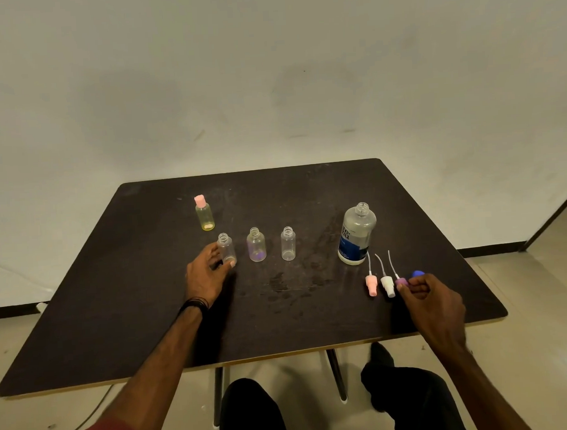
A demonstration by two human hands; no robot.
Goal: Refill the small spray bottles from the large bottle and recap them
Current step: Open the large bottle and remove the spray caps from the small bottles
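Note:
Three small uncapped clear bottles stand in a row on the dark table (pixel 143 320): left (pixel 226 248), purple-tinted middle (pixel 256 245), right (pixel 288 244). My left hand (pixel 206 278) curls round the base of the left one. A yellow bottle with a pink cap (pixel 204 213) stands behind them. The large bottle (pixel 356 234), blue label, stands uncapped at the right. In front of it lie a pink spray cap (pixel 371 284) and a white spray cap (pixel 387 285). My right hand (pixel 431 300) pinches the purple spray cap (pixel 401 281). A blue cap (pixel 417 273) lies beside it.
Wet smears mark the table's middle (pixel 289 280). The table's front edge runs just above my knees (pixel 253 410). Table legs (pixel 336 373) stand below. A pale wall lies behind, and a dark frame (pixel 551 220) leans at far right.

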